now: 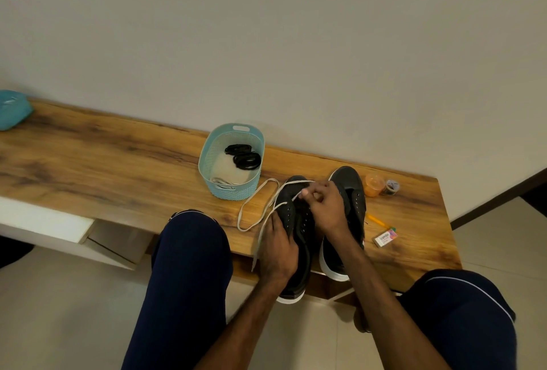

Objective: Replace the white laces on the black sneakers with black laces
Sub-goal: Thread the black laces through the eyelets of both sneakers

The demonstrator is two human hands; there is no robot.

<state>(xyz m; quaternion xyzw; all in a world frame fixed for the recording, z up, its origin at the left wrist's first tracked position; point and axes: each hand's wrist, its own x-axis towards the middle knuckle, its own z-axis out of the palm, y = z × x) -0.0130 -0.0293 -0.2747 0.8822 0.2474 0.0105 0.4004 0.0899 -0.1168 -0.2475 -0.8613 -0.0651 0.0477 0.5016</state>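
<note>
Open bench top (pixel 103 162) left of the basket (pixel 231 190); loose white lace (pixel 239 220), 2 jars (pixel 373 185), eraser (pixel 385 238) close around the sneakers (pixel 350 186).

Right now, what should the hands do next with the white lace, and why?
Probably pull the white lace out of the last eyelets: the right hand pinches it near the toe, the left hand holds the sneaker, and most of it lies loose on the table.

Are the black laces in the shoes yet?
No, the black laces lie coiled inside the blue basket.
</note>
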